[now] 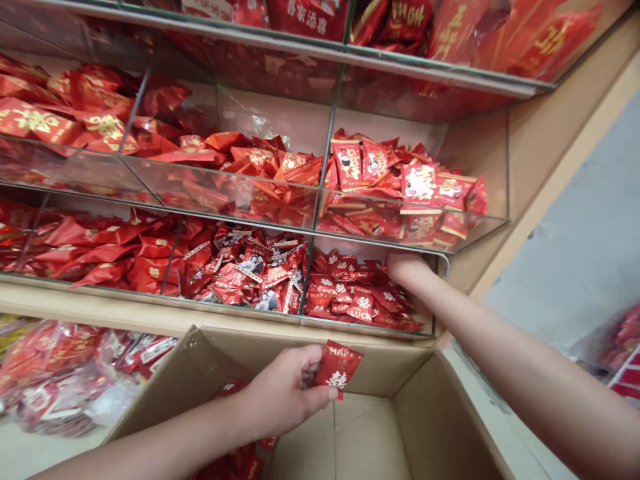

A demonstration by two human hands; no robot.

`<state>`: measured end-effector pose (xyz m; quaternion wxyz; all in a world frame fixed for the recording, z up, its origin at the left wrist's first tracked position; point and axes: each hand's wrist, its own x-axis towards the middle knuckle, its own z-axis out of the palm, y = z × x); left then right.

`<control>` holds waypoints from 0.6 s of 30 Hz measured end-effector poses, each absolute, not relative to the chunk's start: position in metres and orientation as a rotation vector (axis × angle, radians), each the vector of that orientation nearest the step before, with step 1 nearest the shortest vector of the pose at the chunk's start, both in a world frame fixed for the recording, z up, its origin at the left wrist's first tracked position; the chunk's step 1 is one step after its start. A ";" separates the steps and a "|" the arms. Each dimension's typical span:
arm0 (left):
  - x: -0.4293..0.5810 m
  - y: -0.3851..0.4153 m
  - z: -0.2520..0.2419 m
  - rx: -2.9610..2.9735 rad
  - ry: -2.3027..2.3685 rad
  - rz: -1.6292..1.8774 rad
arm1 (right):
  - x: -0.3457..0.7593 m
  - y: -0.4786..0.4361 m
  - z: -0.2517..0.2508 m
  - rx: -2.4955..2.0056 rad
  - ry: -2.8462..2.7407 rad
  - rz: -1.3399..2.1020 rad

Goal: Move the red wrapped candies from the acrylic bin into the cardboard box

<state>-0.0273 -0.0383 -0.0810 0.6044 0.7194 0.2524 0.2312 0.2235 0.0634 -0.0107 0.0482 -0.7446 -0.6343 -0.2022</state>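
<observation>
My left hand pinches a small red candy packet with "HAPPY" lettering and a white double-happiness sign. It is held above the open cardboard box, where more red packets lie low on the left, partly behind my forearm. My right hand reaches into the lower right shelf compartment, at the back of a pile of similar red packets marked "LUCK". Its fingers are hidden under the shelf above and behind my wrist, so their grip does not show.
Clear-walled shelf compartments hold red-wrapped candies and other red packets. A wooden side panel bounds the shelves on the right. Plastic bags of red goods lie left of the box. A grey wall stands at right.
</observation>
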 end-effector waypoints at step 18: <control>-0.028 -0.038 -0.086 1.683 0.582 0.493 | 0.204 0.029 -0.023 -2.397 -2.173 -0.932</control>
